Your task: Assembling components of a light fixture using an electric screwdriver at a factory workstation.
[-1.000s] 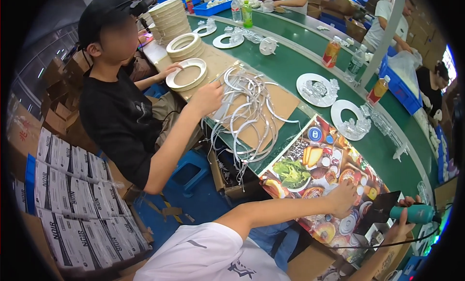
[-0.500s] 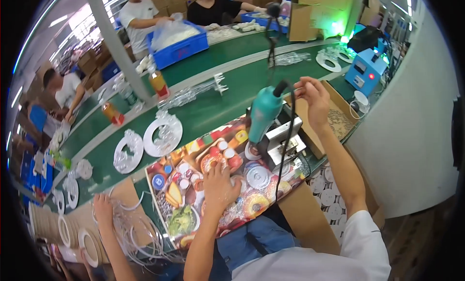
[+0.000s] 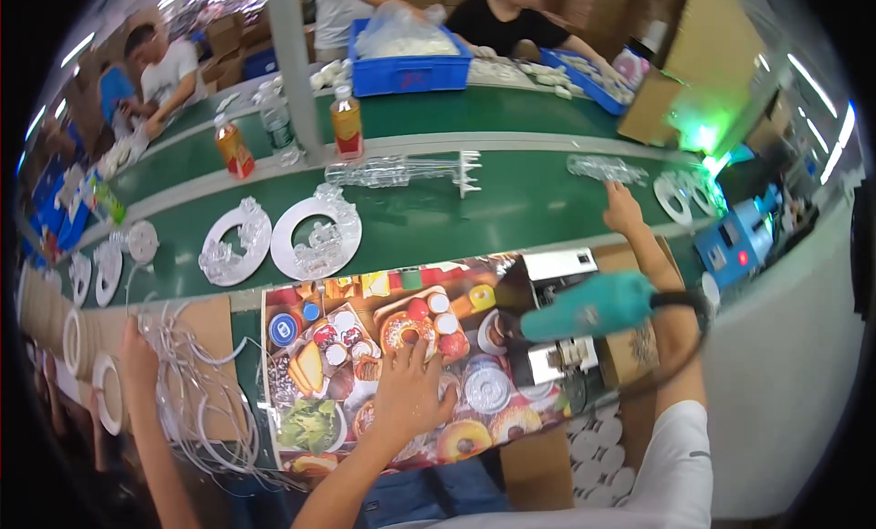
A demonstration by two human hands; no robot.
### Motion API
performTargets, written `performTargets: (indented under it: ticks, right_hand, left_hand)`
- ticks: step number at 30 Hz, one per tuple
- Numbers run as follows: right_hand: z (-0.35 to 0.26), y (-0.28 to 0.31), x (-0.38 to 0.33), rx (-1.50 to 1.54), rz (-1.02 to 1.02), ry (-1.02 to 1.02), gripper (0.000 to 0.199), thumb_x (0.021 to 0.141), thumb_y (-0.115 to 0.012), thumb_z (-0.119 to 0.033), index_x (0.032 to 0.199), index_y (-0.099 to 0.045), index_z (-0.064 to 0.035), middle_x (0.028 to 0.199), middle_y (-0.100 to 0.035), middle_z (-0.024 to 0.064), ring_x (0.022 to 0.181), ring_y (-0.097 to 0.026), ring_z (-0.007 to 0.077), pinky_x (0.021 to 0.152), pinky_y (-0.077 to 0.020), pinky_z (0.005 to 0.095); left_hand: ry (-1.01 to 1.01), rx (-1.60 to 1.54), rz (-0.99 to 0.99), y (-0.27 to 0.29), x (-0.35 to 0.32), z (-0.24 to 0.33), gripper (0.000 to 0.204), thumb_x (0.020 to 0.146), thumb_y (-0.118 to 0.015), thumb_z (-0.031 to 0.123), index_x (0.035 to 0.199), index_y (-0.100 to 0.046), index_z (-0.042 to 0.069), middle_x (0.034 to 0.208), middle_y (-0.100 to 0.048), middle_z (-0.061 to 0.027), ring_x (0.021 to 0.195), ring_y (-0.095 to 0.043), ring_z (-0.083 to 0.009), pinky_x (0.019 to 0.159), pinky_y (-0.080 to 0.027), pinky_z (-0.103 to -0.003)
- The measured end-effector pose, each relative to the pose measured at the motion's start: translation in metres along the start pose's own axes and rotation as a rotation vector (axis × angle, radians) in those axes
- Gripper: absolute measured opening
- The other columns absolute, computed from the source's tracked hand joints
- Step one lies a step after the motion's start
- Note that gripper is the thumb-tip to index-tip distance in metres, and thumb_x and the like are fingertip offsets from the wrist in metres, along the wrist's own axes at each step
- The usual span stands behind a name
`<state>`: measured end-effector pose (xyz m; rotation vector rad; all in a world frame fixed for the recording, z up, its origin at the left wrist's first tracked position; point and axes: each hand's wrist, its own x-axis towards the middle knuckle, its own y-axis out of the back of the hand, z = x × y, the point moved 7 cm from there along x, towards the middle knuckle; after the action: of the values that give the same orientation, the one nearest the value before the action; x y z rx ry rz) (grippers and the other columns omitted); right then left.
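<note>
My left hand (image 3: 411, 394) lies flat, fingers spread, on a mat printed with colourful food pictures (image 3: 365, 296); it holds nothing. My right hand (image 3: 623, 210) is stretched out over the green conveyor belt (image 3: 456, 223), fingers apart and empty, just below a clear plastic part (image 3: 602, 169). A teal electric screwdriver (image 3: 593, 308) hangs on its black cable over the mat's right end, between my two arms. Neither hand touches it.
Two white rings with clear plastic parts (image 3: 315, 237) lie on the belt, with a long clear moulding (image 3: 401, 171) and drink bottles (image 3: 345, 132) behind. A co-worker's hand (image 3: 137, 351) rests on white wire loops at left. A blue crate (image 3: 411, 68) and blue machine (image 3: 735, 242) stand nearby.
My right hand has left the screwdriver's cable and reached out onto the belt. My left hand stays on the mat. The view has swung left.
</note>
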<state>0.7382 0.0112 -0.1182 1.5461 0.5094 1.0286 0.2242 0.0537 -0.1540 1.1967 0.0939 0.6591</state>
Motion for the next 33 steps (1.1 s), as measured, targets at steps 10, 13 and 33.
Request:
performTargets:
  ticks: [10, 13, 33]
  right_hand:
    - [0.067, -0.079, 0.101, -0.174, -0.049, 0.283, 0.08, 0.064, -0.055, 0.009, 0.141, -0.037, -0.0037, 0.143, -0.04, 0.0219, 0.132, -0.038, 0.0369, 0.112, -0.0309, 0.0412]
    - [0.043, -0.111, 0.131, -0.128, -0.195, 0.347, 0.079, 0.068, -0.052, 0.012, 0.143, -0.031, 0.0004, 0.147, -0.033, 0.0221, 0.138, -0.031, 0.0331, 0.114, -0.0259, 0.038]
    - [0.093, -0.206, 0.152, -0.49, -0.347, 0.308, 0.068, 0.078, -0.065, -0.021, 0.138, -0.036, -0.0068, 0.136, -0.042, 0.0233, 0.127, -0.043, 0.037, 0.101, -0.04, 0.0476]
  left_hand:
    - [0.024, -0.147, -0.084, 0.0, 0.0, -0.008, 0.048, 0.075, -0.063, 0.034, 0.108, -0.057, -0.001, 0.117, -0.053, -0.0228, 0.111, -0.051, -0.0349, 0.097, -0.037, -0.049]
    - [0.06, -0.293, -0.003, -0.017, -0.021, -0.02, 0.051, 0.071, -0.065, 0.03, 0.106, -0.054, -0.005, 0.116, -0.053, -0.0229, 0.11, -0.052, -0.0363, 0.093, -0.042, -0.046]
    - [0.073, -0.132, -0.004, -0.014, -0.012, 0.0, 0.049, 0.071, -0.059, 0.031, 0.101, -0.058, -0.008, 0.113, -0.051, -0.0232, 0.108, -0.048, -0.0342, 0.098, -0.031, -0.049]
